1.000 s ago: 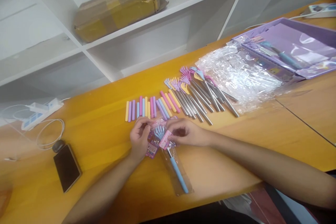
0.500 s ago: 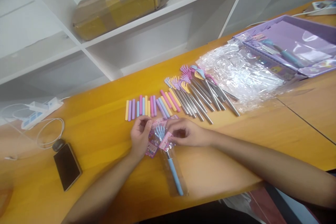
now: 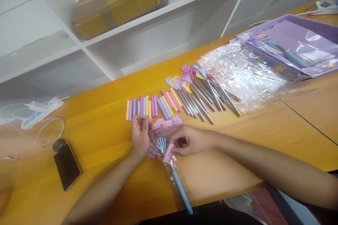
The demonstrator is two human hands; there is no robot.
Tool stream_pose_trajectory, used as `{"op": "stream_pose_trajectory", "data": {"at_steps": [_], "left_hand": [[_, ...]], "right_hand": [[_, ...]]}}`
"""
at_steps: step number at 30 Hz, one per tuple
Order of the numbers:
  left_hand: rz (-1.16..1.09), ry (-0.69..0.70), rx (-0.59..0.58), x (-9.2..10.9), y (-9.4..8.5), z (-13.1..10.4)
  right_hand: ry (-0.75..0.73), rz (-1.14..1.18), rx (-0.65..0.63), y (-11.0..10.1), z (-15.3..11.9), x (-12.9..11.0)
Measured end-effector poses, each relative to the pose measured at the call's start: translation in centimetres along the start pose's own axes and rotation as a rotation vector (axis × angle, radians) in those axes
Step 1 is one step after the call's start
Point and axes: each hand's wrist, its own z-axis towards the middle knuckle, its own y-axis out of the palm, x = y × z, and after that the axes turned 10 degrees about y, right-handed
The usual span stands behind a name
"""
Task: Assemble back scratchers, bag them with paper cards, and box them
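Note:
A back scratcher with a pale blue claw head and blue handle lies in a clear plastic bag between my hands, its handle end at the table's front edge. My right hand pinches a small pink printed card over the back scratcher's neck. The fingers of my left hand are pinched together by the bag's upper end; they seem to hold its edge, though the clear film is hard to make out. More pink cards lie just beyond my hands, and some sit beside my left wrist.
Coloured handle tubes and several metal rods with claw heads lie behind my hands. Clear plastic bags and a purple box are at the right. A phone and power strip are at the left.
The bagged back scratcher has slid towards me, its handle end now at the table edge. My right hand has come slightly nearer with the card, and more pink cards show behind it.

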Motion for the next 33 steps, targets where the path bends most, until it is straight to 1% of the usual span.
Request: {"op": "stream_pose_trajectory", "data": {"at_steps": [4, 7, 10, 12, 14, 17, 18, 20, 22, 24, 27, 29, 31, 33], "left_hand": [[0.05, 0.082, -0.033, -0.3, -0.3, -0.1], [0.124, 0.066, -0.078, -0.7, -0.8, -0.2], [0.129, 0.026, -0.074, -0.8, -1.0, -0.2], [0.134, 0.031, -0.074, -0.6, -1.1, -0.2], [0.16, 0.056, -0.106, -0.2, -1.0, -0.1], [0.213, 0.102, -0.188, 0.3, -0.8, 0.0], [0.22, 0.108, -0.214, 0.4, -0.8, 0.0], [0.209, 0.101, -0.253, 0.4, -0.7, 0.0], [0.188, 0.082, -0.271, 0.3, -0.7, -0.1], [0.175, 0.07, -0.283, 0.2, -0.9, -0.1], [0.179, 0.072, -0.316, 0.2, -1.1, -0.1], [0.143, 0.054, -0.331, 0.1, -1.2, -0.1], [0.078, 0.016, -0.326, 0.0, -1.2, -0.1], [0.042, -0.013, -0.304, -0.2, -1.2, -0.2]], "right_hand": [[0.066, 0.02, -0.024, 0.0, -0.1, 0.1], [0.109, 0.04, -0.015, 0.0, -0.2, 0.1], [0.152, 0.059, 0.059, -0.2, -0.3, 0.1], [0.155, 0.059, 0.133, -0.5, -0.3, 0.1], [0.105, 0.036, 0.234, -0.8, -0.2, 0.2], [-0.024, -0.023, 0.442, -0.9, -0.1, 0.3], [-0.05, -0.036, 0.494, -0.8, 0.0, 0.3], [-0.04, -0.034, 0.555, -0.5, 0.2, 0.6], [0.011, -0.011, 0.596, -0.3, 0.3, 0.9], [0.016, -0.048, 0.632, -0.2, 0.4, 1.2], [-0.101, -0.293, 0.618, -0.3, 0.4, 1.6], [-0.186, -0.446, 0.603, -0.5, 0.4, 1.6], [-0.223, -0.515, 0.623, -0.7, 0.3, 1.4], [-0.215, -0.487, 0.654, -0.8, 0.3, 1.1]]}}
